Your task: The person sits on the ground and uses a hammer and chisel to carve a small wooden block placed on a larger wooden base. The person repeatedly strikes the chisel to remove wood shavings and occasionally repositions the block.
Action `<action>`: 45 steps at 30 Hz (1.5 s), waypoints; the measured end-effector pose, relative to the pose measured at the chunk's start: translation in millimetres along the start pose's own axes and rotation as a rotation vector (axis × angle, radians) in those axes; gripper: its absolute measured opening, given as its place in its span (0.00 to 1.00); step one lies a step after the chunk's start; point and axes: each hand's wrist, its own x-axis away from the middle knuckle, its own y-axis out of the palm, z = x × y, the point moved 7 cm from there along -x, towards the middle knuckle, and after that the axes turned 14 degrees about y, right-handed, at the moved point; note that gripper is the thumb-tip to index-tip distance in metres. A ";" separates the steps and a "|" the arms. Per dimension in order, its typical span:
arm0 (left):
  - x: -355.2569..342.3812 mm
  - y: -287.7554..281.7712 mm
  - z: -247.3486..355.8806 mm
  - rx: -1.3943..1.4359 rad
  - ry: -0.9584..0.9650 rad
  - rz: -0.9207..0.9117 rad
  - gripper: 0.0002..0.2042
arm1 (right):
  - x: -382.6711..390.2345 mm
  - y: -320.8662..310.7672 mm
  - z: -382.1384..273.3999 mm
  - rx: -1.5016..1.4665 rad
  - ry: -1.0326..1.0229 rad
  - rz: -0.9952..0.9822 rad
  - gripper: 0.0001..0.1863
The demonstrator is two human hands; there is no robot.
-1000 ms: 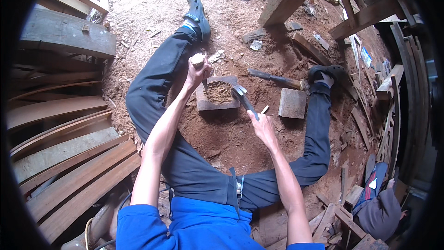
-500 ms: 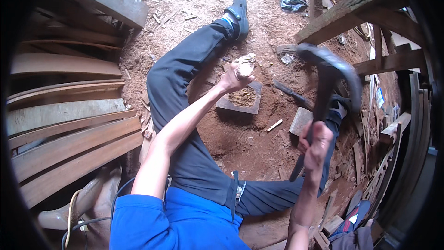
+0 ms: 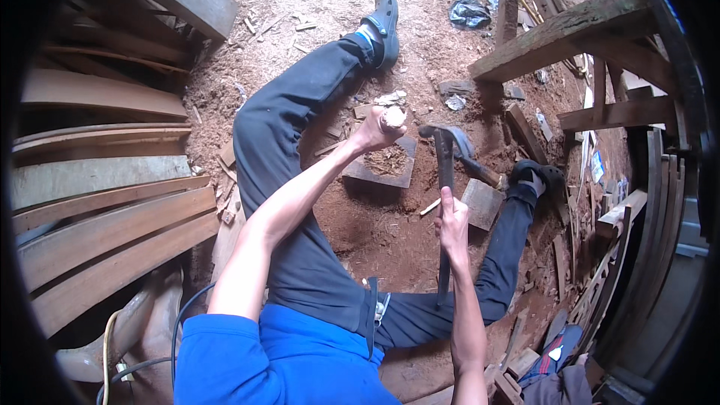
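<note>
My left hand (image 3: 373, 133) is wrapped round a stick-like piece with a pale, round, rough wooden end (image 3: 393, 116); its lower part is hidden by the hand. Just beneath sits a square block (image 3: 401, 172) with brown wood chips (image 3: 386, 160) heaped on its top. My right hand (image 3: 454, 225) grips the dark handle of a hammer (image 3: 445, 157), thumb along the shaft. The hammer's curved head is just right of the block, apart from the pale end. A tool with a wooden handle (image 3: 484, 172) lies on the ground behind the head, which partly hides it.
My outstretched legs (image 3: 300, 97) frame the block on sawdust-covered ground. A smaller flat block (image 3: 482, 204) lies by my right shin. Stacked boards (image 3: 112, 232) line the left side. A timber frame (image 3: 562, 37) stands at the right. A dark plastic bag (image 3: 470, 11) lies farther off.
My right hand has swung the hammer down and left, from high over my right foot to beside the block. My left hand keeps its grip on the pale-ended piece.
</note>
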 end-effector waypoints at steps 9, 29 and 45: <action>-11.0 -32.0 -58.7 0.335 -0.359 0.518 0.06 | -38.9 10.3 74.5 0.376 0.033 0.098 0.37; -7.5 -15.9 -56.7 0.247 -0.157 0.224 0.05 | -51.6 7.3 92.6 0.244 0.163 0.056 0.37; -18.8 -1.5 -7.3 0.052 -0.069 0.081 0.08 | 58.6 -47.1 -141.4 -0.327 -0.540 -0.014 0.33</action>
